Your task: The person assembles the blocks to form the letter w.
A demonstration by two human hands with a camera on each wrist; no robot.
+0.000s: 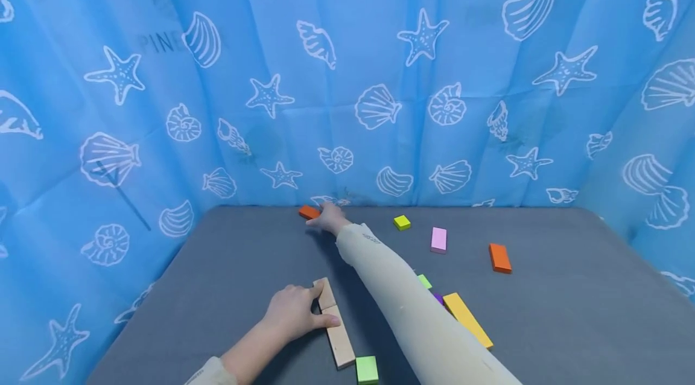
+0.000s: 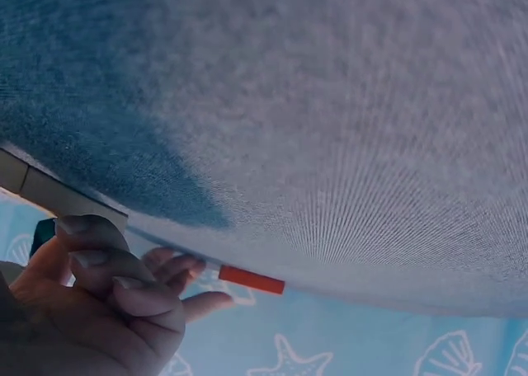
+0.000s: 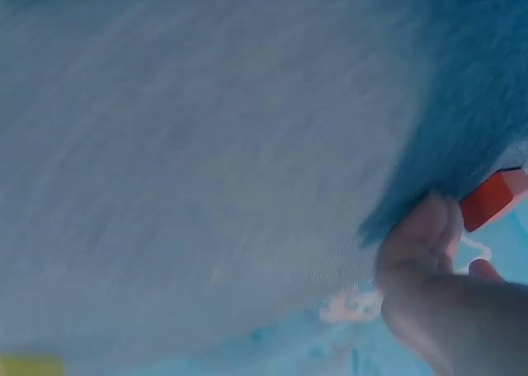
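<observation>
1. A right hand [image 1: 330,219] reaches toward an orange block [image 1: 309,212] by the far edge of the grey surface [image 1: 244,264], left of that edge's middle; the fingers are parted and released, just beside the block.
2. A left hand [image 1: 293,312] sets index finger and thumb on two pale wooden blocks, the far one [image 1: 327,297] and the near one [image 1: 341,344], lined up end to end. Its other fingers curl; whether it grasps either block, one cannot tell.
3. A light green block [image 1: 367,370] sits just beside the row's near end.
4. Nearer the surface's far edge, a yellow block [image 1: 402,222] and a pink block [image 1: 438,240]; toward its right edge, a second orange block [image 1: 500,258].
5. A long yellow-orange block [image 1: 468,320] lies beside the right sleeve [image 1: 402,294].
</observation>
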